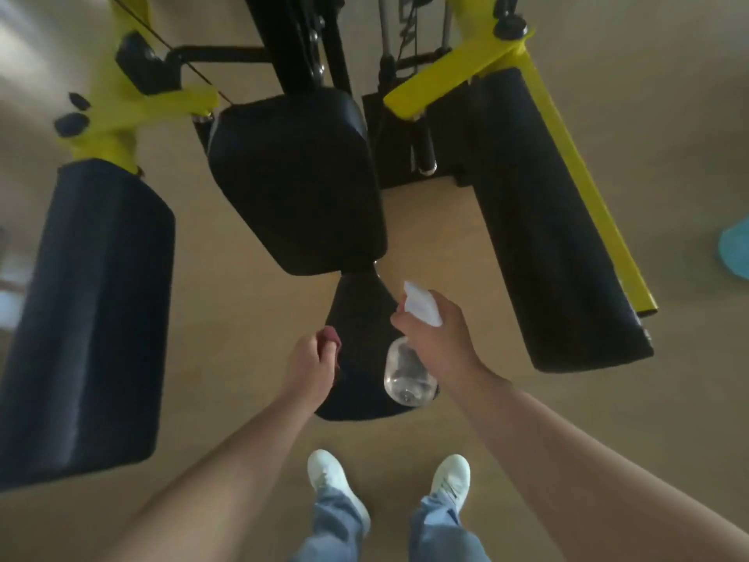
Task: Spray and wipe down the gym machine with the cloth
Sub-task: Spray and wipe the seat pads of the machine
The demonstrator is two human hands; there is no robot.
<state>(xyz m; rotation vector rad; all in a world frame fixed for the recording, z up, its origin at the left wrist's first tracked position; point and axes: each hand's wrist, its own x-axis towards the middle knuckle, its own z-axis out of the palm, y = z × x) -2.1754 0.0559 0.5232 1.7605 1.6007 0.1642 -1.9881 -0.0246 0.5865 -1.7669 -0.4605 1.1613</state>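
A black and yellow gym machine stands in front of me, with a black back pad (296, 180) above a narrow black seat (360, 318). My right hand (441, 338) grips a clear spray bottle (407, 375) with a white trigger head, held over the seat's right side with the nozzle toward the back pad. My left hand (310, 367) holds a small reddish cloth (330, 336) bunched in its fingers at the seat's left edge; most of the cloth is hidden.
Long black arm pads on yellow frames flank the seat, one at the left (85, 318) and one at the right (555, 237). My white shoes (328, 476) stand on the tan floor just before the seat. A teal object (735, 249) lies at the right edge.
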